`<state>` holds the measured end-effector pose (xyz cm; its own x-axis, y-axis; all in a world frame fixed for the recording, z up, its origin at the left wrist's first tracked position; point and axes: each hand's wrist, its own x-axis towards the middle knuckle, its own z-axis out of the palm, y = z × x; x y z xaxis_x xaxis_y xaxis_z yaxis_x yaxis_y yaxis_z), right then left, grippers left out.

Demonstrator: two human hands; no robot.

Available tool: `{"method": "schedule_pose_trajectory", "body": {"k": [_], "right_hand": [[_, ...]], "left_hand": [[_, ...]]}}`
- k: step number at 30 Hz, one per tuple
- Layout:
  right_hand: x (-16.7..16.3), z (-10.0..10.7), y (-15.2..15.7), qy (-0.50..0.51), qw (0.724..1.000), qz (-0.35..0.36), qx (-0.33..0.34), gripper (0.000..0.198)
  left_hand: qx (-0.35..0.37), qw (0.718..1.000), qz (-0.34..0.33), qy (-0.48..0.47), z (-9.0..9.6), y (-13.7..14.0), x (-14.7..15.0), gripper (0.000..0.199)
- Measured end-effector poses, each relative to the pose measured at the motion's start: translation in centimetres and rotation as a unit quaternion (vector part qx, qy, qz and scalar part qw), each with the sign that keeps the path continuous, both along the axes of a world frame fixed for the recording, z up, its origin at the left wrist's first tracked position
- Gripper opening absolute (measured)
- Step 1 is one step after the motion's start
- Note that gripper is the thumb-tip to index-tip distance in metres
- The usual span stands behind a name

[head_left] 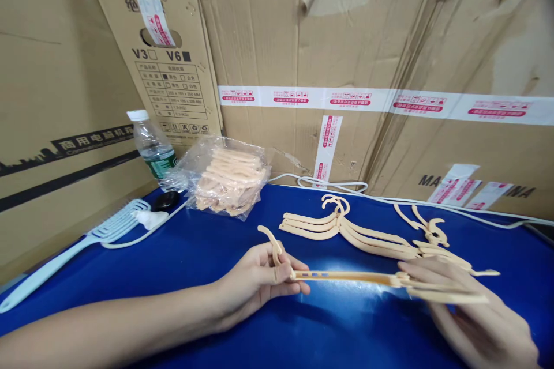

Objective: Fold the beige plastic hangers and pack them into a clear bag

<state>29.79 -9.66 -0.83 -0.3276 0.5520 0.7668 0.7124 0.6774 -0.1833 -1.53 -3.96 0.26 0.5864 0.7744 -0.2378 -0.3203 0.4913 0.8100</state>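
A peach plastic folding clothes hanger (350,277) stretches between my two hands, above the blue tabletop. My left hand (253,279) pinches its hook end between thumb and fingers, and the curved hook sticks up past the thumb. At the other end, my right hand (476,305) grips a jointed part, slightly blurred; its fingers partly hide the joint. Just beyond the hands lies a row of similar hangers (372,244), nested together with their hooks at the back. More loose hanger pieces (435,235) lie behind my right hand.
A clear plastic bag (229,181) of peach hanger parts sits at the back left. Near it are a water bottle (151,147), a black rounded object (165,201) and a pale blue hairbrush (93,236). A white cable (320,180) runs along the cardboard boxes (277,29).
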Motion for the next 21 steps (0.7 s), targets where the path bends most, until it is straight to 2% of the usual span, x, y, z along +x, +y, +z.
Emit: {"method": "schedule_pose_trajectory", "body": {"k": [4,9,12,15,21], "right_hand": [[-0.6,-0.3,-0.7,0.032,0.999,0.005,-0.024,0.036],[-0.7,-0.9,-1.2,0.002,1.000,-0.010,-0.015,0.038],[-0.6,-1.2,-1.2,-0.016,1.000,-0.015,0.016,0.038],[-1.0,-0.7,-0.8,-0.012,0.999,-0.029,0.019,0.030],[-2.3,0.8,0.1,0.033,0.996,-0.084,-0.005,0.016]], "left_hand": [[0.013,0.996,0.076,0.042,0.1,-0.1,0.2,0.041],[0.056,0.988,0.109,0.089,-0.1,-0.1,0.2,0.041],[0.072,0.984,0.132,0.094,-0.2,0.0,0.2,0.041],[0.083,0.982,0.141,0.096,0.1,-0.1,0.3,0.039],[0.064,0.984,0.148,0.073,0.9,-0.6,0.5,0.048]]}}
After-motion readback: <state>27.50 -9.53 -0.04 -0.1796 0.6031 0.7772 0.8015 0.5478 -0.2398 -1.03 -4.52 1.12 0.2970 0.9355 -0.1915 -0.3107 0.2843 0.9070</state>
